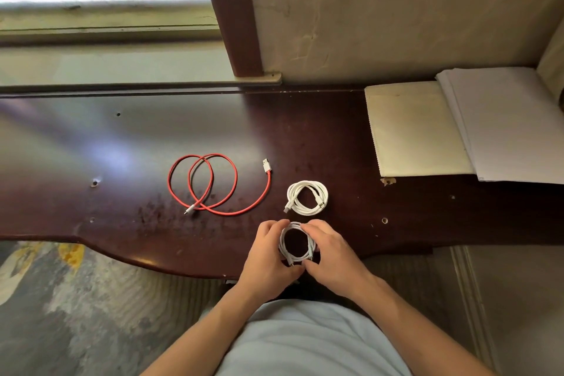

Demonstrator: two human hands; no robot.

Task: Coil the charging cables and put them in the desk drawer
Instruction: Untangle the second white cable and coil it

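Closest to the body, both hands are wrapped around a small white coil (294,243) right at the desk's (122,137) front edge: left hand (265,256) curled on its left side, right hand (332,256) curled on its right, fingers closed on the loops. Both plug ends seem to poke out at the bottom, so I'd tuck those in and keep the loops pinched so it doesn't spring open. Just behind it sits a finished white coil (307,197). Further back-left of that, the red cable (210,185) lies loose, only half looped. Can't see the drawer anywhere.
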